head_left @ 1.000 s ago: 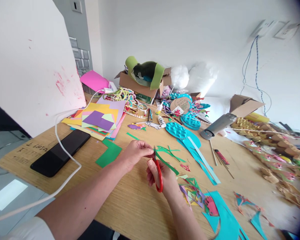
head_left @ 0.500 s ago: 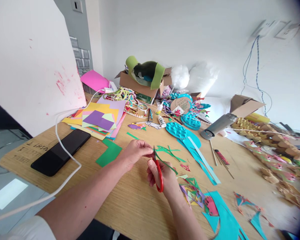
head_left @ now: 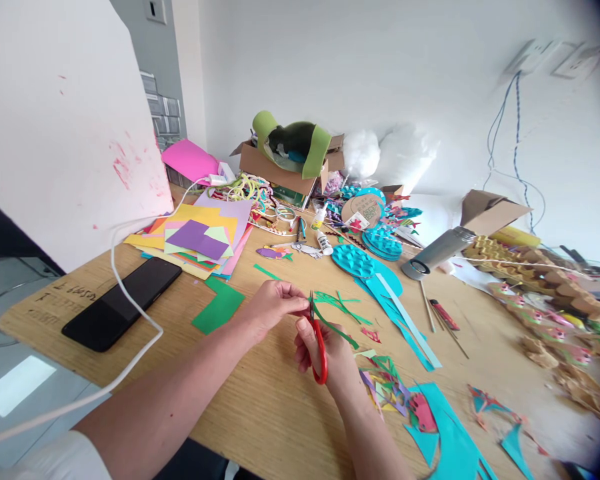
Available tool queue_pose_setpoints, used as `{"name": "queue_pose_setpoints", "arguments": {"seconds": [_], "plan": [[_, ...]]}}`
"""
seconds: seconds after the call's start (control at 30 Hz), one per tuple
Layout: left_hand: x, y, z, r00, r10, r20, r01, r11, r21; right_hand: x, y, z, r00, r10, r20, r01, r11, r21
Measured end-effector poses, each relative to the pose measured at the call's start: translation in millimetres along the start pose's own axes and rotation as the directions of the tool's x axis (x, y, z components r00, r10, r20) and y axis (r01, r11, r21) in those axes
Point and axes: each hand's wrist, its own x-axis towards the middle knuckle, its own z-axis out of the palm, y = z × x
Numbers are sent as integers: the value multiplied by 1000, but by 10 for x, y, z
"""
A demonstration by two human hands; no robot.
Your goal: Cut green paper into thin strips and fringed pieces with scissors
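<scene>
Scissors [head_left: 319, 340] with red handles sat in our right hand [head_left: 330, 353], fingers through the loops and clenched around them, the blades pointing up and away from us. Our left hand [head_left: 273, 307] pinched one end of a thin green paper strip [head_left: 336, 328] just beside the blade tips, thumb and fingers pressed together on it. That strip ran from the pinch off to the right, low over the wooden table [head_left: 260, 413], and passed right at the blades; we could not tell whether the blades were biting it or only touching it. Both hands met near the middle of the table, slightly toward the near edge.

Just left of our left hand lay a green paper piece [head_left: 219, 308] flat on the wood. Farther left a black phone [head_left: 123, 303] rested face up, with a white cable [head_left: 130, 313] crossing beside it. Beyond those, a stack of coloured paper sheets [head_left: 200, 240] sat toward the far left. Thin green trimmings [head_left: 341, 301] lay just beyond the scissors. To the right, long blue paper shapes [head_left: 395, 307] stretched across the table, and a heap of mixed scraps [head_left: 385, 383] lay near our right wrist. A cardboard box [head_left: 285, 170] stood at the far side against the wall
</scene>
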Motion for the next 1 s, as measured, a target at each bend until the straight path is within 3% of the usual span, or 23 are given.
{"name": "queue_pose_setpoints", "arguments": {"seconds": [0.53, 1.0], "plan": [[18, -15, -31, 999, 12, 43, -10, 999, -50, -6, 9, -21, 998, -52, 47, 53, 998, -15], [3, 11, -24, 1000, 10, 28, -10, 1000, -4, -41, -104, -20, 1000, 0, 31, -1, 1000, 15]]}}
